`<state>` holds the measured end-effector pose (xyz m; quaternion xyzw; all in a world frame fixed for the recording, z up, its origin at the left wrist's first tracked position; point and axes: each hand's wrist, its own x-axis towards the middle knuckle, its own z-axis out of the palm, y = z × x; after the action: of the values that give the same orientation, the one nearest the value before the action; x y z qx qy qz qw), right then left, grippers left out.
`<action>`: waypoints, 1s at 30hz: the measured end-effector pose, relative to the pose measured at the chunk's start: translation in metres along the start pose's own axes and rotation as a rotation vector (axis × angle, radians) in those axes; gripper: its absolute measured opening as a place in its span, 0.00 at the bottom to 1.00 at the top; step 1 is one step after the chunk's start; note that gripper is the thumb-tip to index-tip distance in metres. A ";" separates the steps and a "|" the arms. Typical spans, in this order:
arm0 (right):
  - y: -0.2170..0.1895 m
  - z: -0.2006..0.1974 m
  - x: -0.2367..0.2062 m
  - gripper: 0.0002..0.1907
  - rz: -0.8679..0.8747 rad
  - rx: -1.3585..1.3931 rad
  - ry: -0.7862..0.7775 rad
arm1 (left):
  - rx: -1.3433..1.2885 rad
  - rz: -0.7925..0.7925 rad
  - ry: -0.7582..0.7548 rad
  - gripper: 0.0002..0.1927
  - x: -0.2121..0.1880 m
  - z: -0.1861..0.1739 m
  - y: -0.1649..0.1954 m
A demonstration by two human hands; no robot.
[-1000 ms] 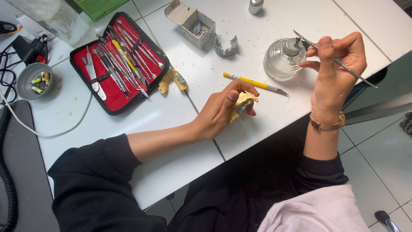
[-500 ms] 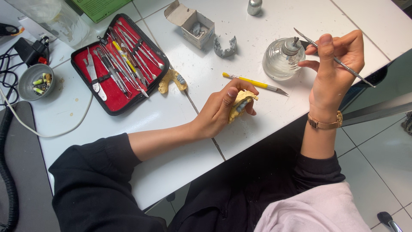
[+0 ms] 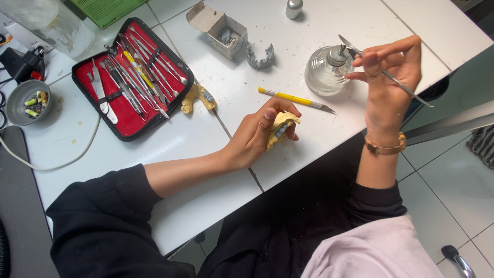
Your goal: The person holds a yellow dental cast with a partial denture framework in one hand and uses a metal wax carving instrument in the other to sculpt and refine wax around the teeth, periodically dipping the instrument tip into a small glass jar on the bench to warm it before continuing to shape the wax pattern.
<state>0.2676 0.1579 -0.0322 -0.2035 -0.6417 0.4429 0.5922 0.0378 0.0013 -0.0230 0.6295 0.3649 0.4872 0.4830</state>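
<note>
Green printed sheet point(image 3: 105, 9) at the top edge, cut off; small open cardboard box point(image 3: 218, 27) beside it, contents unclear. Left hand point(image 3: 257, 135) clenched around one yellow dental cast point(image 3: 279, 128), resting on the white table point(image 3: 206, 128), mostly hidden by fingers. Right hand point(image 3: 388, 85) raised, pinching one thin metal instrument point(image 3: 386, 72) with its tip at the wick of the glass spirit lamp point(image 3: 324, 72). One yellow-handled knife point(image 3: 296, 99) between the hands. One red-lined tool case point(image 3: 131, 77), tools too crowded to count. Second yellow cast point(image 3: 195, 98) beside it.

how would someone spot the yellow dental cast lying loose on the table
Start at the open red tool case on the white table. Just off its lower right corner lies a yellow horseshoe-shaped dental cast. Unlike the grey cast farther up, it is yellow, and no hand holds it.
</note>
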 end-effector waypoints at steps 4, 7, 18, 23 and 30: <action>-0.010 -0.025 0.012 0.16 0.017 -0.012 -0.019 | -0.024 -0.020 0.006 0.36 0.003 -0.001 0.002; -0.009 -0.044 0.028 0.15 -0.044 -0.143 -0.063 | -0.061 -0.039 -0.004 0.36 0.006 -0.003 0.003; 0.022 -0.058 0.029 0.12 -0.247 -0.879 -0.312 | -0.239 -0.119 0.011 0.38 -0.014 -0.009 0.002; 0.021 -0.050 0.026 0.14 -0.074 -1.041 -0.305 | -0.278 -0.181 0.048 0.40 -0.026 -0.010 0.009; 0.020 -0.044 0.023 0.13 -0.050 -1.099 -0.322 | -0.293 -0.218 0.019 0.40 -0.030 -0.007 0.013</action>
<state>0.2984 0.2006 -0.0394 -0.3961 -0.8644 0.0554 0.3047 0.0235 -0.0287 -0.0184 0.5044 0.3607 0.4859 0.6159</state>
